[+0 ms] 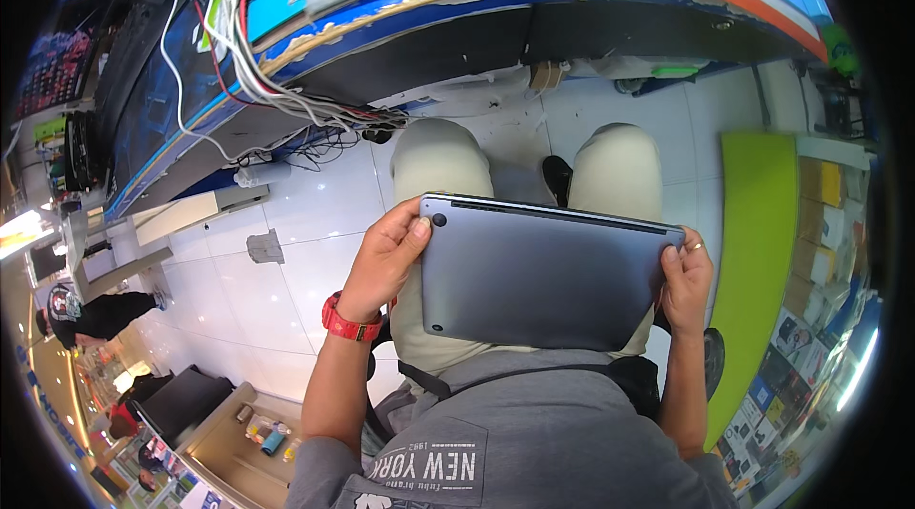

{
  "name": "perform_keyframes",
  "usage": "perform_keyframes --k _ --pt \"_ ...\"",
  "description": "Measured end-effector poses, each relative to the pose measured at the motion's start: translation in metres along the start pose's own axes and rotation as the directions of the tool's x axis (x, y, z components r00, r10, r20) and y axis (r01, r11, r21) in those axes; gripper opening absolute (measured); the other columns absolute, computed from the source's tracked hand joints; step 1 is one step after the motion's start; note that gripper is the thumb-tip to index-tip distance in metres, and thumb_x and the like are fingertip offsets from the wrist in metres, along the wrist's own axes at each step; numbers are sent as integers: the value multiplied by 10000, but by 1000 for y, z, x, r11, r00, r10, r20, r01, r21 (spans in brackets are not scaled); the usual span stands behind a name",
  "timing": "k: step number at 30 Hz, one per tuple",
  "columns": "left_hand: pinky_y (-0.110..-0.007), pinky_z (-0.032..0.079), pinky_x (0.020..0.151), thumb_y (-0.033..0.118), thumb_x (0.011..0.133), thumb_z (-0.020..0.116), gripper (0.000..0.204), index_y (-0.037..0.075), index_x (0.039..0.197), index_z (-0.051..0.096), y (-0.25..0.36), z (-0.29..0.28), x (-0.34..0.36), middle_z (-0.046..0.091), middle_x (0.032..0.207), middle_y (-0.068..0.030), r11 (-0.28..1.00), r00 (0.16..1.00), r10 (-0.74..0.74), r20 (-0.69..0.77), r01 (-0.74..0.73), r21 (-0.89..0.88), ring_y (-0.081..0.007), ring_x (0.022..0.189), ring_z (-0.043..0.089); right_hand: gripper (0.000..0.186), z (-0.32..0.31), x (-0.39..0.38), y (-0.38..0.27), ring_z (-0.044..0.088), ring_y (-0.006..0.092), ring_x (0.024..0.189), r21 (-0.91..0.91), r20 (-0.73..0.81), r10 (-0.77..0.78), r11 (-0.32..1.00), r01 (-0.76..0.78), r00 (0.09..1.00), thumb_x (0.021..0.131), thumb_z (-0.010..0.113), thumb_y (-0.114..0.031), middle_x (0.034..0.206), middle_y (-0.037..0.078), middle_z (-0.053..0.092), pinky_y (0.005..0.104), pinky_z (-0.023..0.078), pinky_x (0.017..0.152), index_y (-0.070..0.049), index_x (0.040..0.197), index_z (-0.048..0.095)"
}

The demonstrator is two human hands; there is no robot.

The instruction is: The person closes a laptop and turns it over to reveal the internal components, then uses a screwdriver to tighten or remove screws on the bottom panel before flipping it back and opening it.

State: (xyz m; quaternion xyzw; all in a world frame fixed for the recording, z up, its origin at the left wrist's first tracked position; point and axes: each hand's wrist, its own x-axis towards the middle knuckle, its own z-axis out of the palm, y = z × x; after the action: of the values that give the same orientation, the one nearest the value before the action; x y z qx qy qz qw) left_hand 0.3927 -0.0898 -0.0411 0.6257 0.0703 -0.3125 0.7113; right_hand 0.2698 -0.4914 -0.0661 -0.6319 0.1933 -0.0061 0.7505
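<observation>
Laptop [543, 273], underside up: left hand [384, 250] grips at ten o'clock, right hand [688, 288] grips at three, apparently for balance.

Bright, cool indoor light; centre clear, fisheye rim warped.
White tile floor [243, 295] well lit, dotted with small specular glints. Grey laptop [543, 271] shows soft sheen, darker toward its lower part, no harsh glare. Tube light [860, 371] at right and lamp [21, 231] at far left both blown out; warmer tint lower left. Underside of the counter [419, 47] dim, shadowed. Counter edge and green panel [753, 266] bow strongly. Corners vignette to black; shop background at left rim soft, smeared, small detail lost.
</observation>
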Motion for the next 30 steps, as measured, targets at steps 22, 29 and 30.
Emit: perform_keyframes --k 22,29,30 --pt "-278 492 955 131 1077 654 416 20 1466 556 14 -3 5 643 1223 -40 978 991 119 65 -129 163 -101 1070 598 321 14 -1 -15 658 133 1103 -47 8 -17 999 17 1000 1107 631 -130 1211 107 701 288 513 993 52 1353 533" --pt "-235 503 831 170 1084 682 399 13 1433 570 8 -11 -15 668 1086 -19 969 988 148 43 -154 195 -53 917 583 350 19 -20 -15 635 116 1041 -89 -34 -126 989 122 991 1113 636 -178 1155 82 687 273 503 971 54 1348 519" --pt "-236 504 850 164 1086 678 393 13 1433 571 9 -10 -15 670 1103 -21 967 985 167 47 -173 187 -55 936 589 344 22 -20 -14 633 115 1040 -98 -43 -139 986 134 989 1114 633 -179 1151 81 687 272 501 968 54 1342 523"
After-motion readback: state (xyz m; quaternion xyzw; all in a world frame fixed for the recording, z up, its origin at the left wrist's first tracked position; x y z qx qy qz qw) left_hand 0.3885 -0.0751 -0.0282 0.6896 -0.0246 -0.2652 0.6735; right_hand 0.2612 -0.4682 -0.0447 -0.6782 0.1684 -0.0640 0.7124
